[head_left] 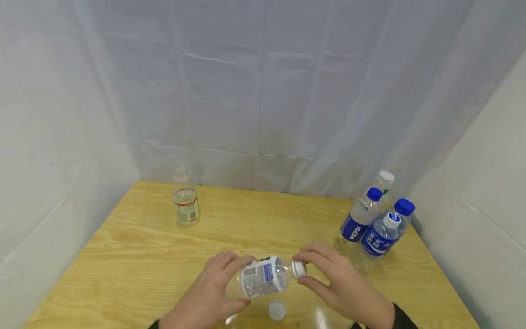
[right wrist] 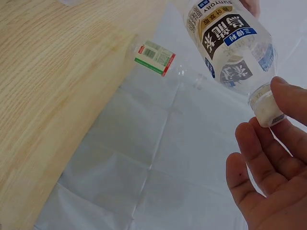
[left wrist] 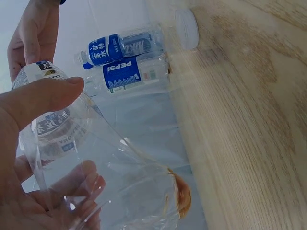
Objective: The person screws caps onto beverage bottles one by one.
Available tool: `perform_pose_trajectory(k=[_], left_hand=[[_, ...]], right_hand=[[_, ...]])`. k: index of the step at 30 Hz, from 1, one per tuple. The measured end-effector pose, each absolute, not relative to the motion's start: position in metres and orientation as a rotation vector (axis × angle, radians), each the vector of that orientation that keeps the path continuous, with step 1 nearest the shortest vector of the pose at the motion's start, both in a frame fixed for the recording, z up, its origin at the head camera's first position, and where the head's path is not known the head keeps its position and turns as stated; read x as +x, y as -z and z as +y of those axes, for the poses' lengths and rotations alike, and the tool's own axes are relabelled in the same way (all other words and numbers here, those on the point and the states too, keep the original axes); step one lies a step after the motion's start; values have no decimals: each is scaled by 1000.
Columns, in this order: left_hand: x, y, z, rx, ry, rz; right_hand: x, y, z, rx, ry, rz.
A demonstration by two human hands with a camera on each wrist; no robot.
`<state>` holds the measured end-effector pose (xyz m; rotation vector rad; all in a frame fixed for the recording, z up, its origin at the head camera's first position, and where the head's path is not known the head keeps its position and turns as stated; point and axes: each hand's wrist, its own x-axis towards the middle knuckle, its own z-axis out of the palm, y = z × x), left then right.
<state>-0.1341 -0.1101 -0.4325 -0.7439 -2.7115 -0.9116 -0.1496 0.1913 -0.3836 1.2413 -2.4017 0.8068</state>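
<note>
A clear plastic bottle (head_left: 262,277) with a white Suntory label is held on its side above the table, neck to the right. My left hand (head_left: 213,285) grips its body near the base, thumb on the near side. At the neck, my right hand (head_left: 334,283) pinches the white cap (right wrist: 268,108) between thumb and fingers. In the left wrist view, a little brown liquid (left wrist: 182,194) shows at the bottle's bottom. Below the bottle, a loose white cap (head_left: 277,310) lies on the table.
An uncapped clear bottle (head_left: 186,205) with a red-edged label stands at the back left of the wooden table (head_left: 135,246). Several capped bottles cluster at the right, among them a Pepsi bottle (head_left: 355,224) and a blue-labelled one (head_left: 380,237). Pale sheeting (head_left: 255,91) surrounds the table's back and sides.
</note>
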Motion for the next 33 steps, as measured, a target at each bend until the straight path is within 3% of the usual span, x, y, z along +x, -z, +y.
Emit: perform_pose_trajectory(k=[23, 33], left_hand=[[-131, 434, -109, -825, 951, -2666], [-133, 435, -105, -803, 833, -2607]], right_hand=[[-147, 399, 182, 1076, -683, -2384], [-141, 393, 173, 830, -804, -2562]])
